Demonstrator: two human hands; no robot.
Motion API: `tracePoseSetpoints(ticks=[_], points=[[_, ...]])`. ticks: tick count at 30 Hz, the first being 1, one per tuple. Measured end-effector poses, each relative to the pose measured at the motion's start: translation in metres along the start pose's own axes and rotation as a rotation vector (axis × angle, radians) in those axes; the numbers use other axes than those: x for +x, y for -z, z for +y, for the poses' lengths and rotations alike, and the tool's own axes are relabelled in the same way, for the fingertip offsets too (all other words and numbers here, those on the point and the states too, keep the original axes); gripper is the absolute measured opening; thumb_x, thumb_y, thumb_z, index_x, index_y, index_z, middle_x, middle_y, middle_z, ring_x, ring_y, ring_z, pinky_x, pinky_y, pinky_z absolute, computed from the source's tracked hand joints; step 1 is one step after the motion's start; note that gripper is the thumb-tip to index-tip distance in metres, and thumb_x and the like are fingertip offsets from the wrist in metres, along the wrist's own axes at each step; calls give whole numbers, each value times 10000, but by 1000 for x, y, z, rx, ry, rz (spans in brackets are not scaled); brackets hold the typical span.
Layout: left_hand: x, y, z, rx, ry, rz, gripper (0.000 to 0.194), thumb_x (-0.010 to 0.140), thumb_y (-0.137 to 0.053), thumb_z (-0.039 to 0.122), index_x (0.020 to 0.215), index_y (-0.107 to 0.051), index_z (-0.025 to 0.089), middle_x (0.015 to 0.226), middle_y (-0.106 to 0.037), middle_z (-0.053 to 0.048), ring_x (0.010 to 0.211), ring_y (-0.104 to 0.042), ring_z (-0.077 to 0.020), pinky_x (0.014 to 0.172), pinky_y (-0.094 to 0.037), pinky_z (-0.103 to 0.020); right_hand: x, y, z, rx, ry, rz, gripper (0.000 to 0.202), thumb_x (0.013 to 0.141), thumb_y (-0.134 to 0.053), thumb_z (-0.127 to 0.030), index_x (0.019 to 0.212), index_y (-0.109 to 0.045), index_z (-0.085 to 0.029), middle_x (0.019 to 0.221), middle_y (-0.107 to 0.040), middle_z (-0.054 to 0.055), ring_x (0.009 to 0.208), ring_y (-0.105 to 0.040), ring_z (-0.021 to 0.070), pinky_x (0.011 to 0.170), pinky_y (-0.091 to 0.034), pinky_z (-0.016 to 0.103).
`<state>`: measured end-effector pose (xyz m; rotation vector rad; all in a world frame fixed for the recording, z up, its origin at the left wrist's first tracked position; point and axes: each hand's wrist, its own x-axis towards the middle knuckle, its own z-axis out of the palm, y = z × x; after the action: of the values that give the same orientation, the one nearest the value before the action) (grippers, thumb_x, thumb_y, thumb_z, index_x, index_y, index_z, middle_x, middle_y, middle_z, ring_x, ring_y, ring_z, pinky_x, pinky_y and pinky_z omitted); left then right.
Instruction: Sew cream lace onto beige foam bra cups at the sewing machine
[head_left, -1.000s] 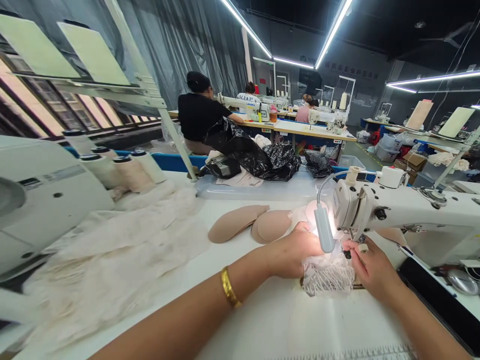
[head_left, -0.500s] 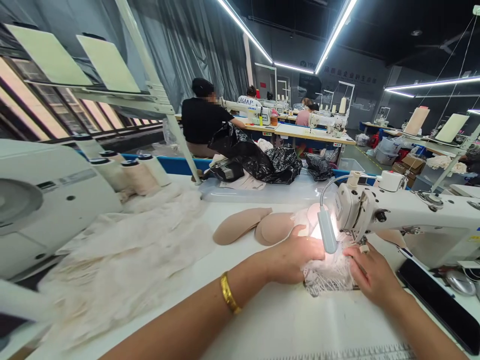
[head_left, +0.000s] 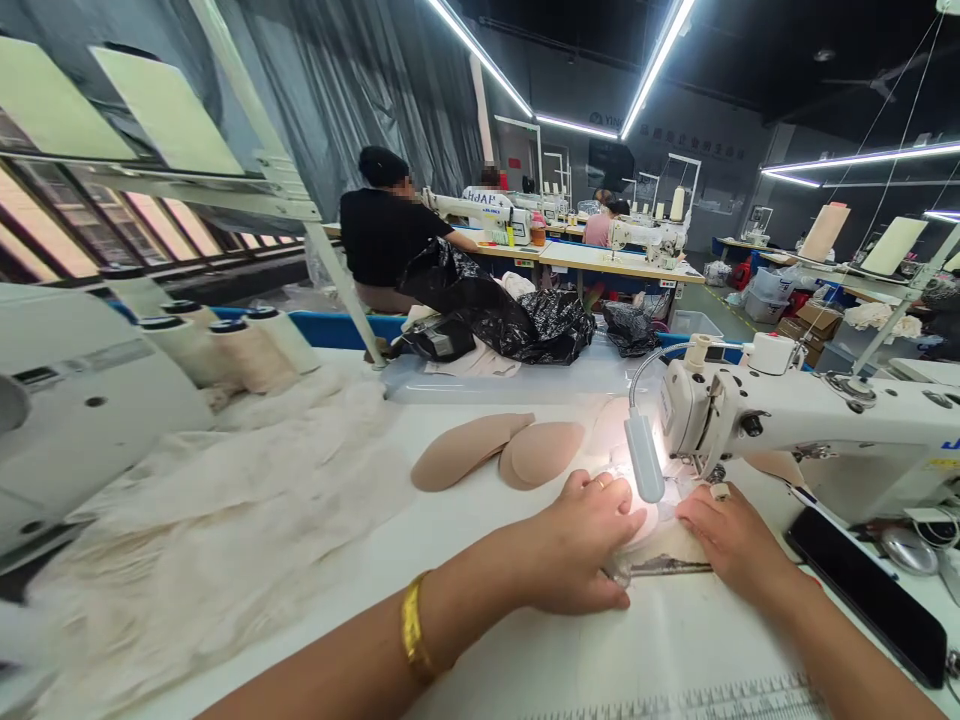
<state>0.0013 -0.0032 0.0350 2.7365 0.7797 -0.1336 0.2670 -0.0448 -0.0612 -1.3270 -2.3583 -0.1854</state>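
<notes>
Pale pink and white lace fabric (head_left: pixel 643 528) lies under the sewing machine's head (head_left: pixel 697 415), lit by a small grey lamp (head_left: pixel 643 460). On its left side my left hand (head_left: pixel 577 545) has curled fingers gripping the fabric, the thumb lower down towards me. My right hand (head_left: pixel 739 535) pinches the fabric's right side, close to the needle area, which is partly hidden. Beige bra cups (head_left: pixel 540 453) rest on the white table just beyond my left hand.
A heap of sheer cream fabric (head_left: pixel 225 510) covers the table's left, by thread cones (head_left: pixel 255 355). A black phone (head_left: pixel 866 595) lies at right; a ruler (head_left: pixel 675 700) runs along the near edge. Black plastic bags (head_left: pixel 510 310) stand behind. A co-worker (head_left: pixel 390 235) sits further off.
My left hand has shifted slightly left and curled its fingers more. The lace that hung towards me is now gathered under the hands. The view has turned slightly.
</notes>
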Motion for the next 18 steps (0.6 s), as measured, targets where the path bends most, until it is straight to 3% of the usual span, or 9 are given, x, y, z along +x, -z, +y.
tracePoseSetpoints(ticks=[4, 7, 9, 14, 17, 18], points=[[-1, -5, -13, -94, -73, -34, 544, 778, -838, 476, 1208, -651, 199, 1191, -617, -90, 1109, -548, -309, 1009, -377, -406, 2, 19, -8, 172, -22, -2, 187, 1053, -452, -171, 1013, -621, -240, 916, -659, 47, 885, -552, 240, 825, -474, 382], [-1, -7, -14, -90, -73, -17, 624, 753, -848, 505, 1247, -629, 193, 1204, -615, -95, 1121, -541, -315, 1007, -355, -413, 6, 25, -19, 331, 50, -154, 62, 1033, -570, -216, 998, -606, -252, 980, -662, 25, 919, -577, 215, 833, -490, 352], [0, -6, -13, -59, -84, -13, 623, 719, -874, 491, 1208, -628, 193, 1166, -622, -86, 1070, -547, -304, 965, -353, -406, 7, 23, -22, 313, 32, -222, 130, 1031, -565, -186, 914, -577, -241, 933, -638, 17, 885, -576, 208, 799, -491, 344], [1, -10, -17, -11, -117, 0, 423, 721, -894, 386, 996, -626, 207, 1089, -619, -58, 961, -547, -259, 833, -318, -339, 0, 20, -3, 242, -119, -187, 209, 1053, -472, -154, 874, -544, -234, 925, -619, 34, 891, -564, 226, 821, -506, 379], [4, -19, -21, -7, -201, 78, 169, 847, -743, 171, 886, -580, 191, 1096, -643, -54, 959, -563, -234, 801, -279, -338, -4, 35, 9, 293, -126, -188, 221, 1066, -486, -212, 872, -586, -243, 978, -643, 45, 1006, -570, 247, 872, -521, 395], [6, -22, -22, -6, -232, 102, 164, 851, -684, 90, 837, -550, 183, 1085, -654, -44, 946, -573, -220, 793, -267, -342, -4, 41, 10, 323, -122, -216, 222, 1062, -507, -226, 860, -596, -249, 956, -652, 36, 1011, -577, 245, 871, -528, 390]])
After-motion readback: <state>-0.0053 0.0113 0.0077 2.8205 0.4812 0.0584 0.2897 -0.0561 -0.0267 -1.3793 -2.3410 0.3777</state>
